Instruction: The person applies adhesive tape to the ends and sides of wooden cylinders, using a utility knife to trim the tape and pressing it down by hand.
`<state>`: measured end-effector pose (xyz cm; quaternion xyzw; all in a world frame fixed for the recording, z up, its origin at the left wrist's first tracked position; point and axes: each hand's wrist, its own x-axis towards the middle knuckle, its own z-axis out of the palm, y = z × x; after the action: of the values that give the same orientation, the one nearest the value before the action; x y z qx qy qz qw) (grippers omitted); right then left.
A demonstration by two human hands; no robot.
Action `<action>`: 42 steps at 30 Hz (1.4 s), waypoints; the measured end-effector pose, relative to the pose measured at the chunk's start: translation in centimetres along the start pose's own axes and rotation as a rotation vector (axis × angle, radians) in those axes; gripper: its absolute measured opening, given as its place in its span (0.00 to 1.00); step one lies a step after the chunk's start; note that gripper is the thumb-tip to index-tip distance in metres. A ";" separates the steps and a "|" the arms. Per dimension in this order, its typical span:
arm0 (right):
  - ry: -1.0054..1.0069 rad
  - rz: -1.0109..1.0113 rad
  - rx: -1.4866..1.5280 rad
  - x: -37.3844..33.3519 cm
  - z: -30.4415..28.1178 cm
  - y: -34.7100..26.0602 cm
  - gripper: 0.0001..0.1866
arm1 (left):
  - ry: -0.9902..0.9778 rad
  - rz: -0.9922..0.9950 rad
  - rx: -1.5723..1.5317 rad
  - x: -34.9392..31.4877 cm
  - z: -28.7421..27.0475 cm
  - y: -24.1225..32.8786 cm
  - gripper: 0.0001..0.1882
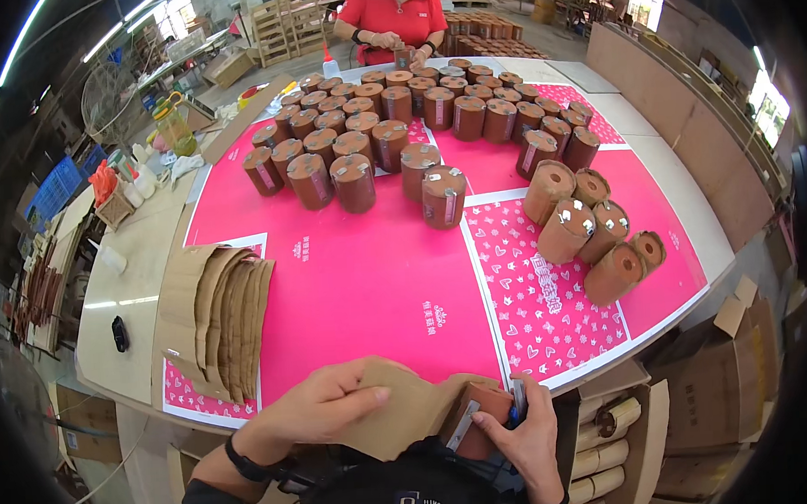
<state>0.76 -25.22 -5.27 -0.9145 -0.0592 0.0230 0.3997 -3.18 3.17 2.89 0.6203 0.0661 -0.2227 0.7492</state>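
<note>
My left hand [316, 404] pinches a sheet of brown kraft paper [392, 410] at the table's near edge. My right hand [531, 440] grips a reddish-brown canister [484, 415], tilted, with a pale label on its side; the paper's far end lies against it. A small grey and blue thing beside my right fingers is too hidden to name. Left of my hands, a fanned stack of kraft paper sheets [231, 323] rests on the table. To the right stand several paper-wrapped canisters [565, 234], some with white stickers on top.
Many brown canisters [354, 184] crowd the far half of the pink-covered table [360, 281]. Behind them a person in a red shirt [393, 18] handles one canister. An open carton [650, 421] holding wrapped rolls sits at the lower right. A side table [122, 291] with bottles runs along the left.
</note>
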 end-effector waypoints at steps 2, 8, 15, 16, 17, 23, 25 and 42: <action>-0.019 0.001 0.026 0.1 0.1 0.9 0.39 | 0.052 0.061 0.010 -1.1 -0.8 1.3 0.19; -0.033 0.062 0.154 0.1 -0.2 1.5 0.31 | 0.504 0.263 0.516 -4.5 -5.0 0.7 0.12; -0.087 0.128 0.308 1.1 0.3 1.6 0.26 | 1.500 1.208 0.269 -9.4 -11.1 0.7 0.16; -0.107 0.151 0.323 1.2 0.1 1.8 0.25 | 1.533 1.243 0.428 -9.7 -12.1 0.8 0.16; -0.114 0.155 0.326 1.3 -0.2 1.6 0.25 | 1.568 1.274 0.602 -10.6 -12.8 1.0 0.15; -0.192 0.098 0.317 1.8 -0.6 0.8 0.23 | 1.119 0.187 1.269 -14.9 -17.1 -10.9 0.20; -0.188 0.142 0.260 2.0 -1.2 0.1 0.22 | 1.151 0.206 1.163 -13.8 -14.5 -11.3 0.21; -0.032 -0.476 0.278 0.5 -0.1 -0.7 0.36 | 0.058 0.260 0.445 4.9 3.6 -6.4 0.52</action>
<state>1.22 -24.76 -4.74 -0.8105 -0.2751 -0.0492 0.5147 -2.12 -2.34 -3.95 0.7791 -0.0435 -0.1158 0.6145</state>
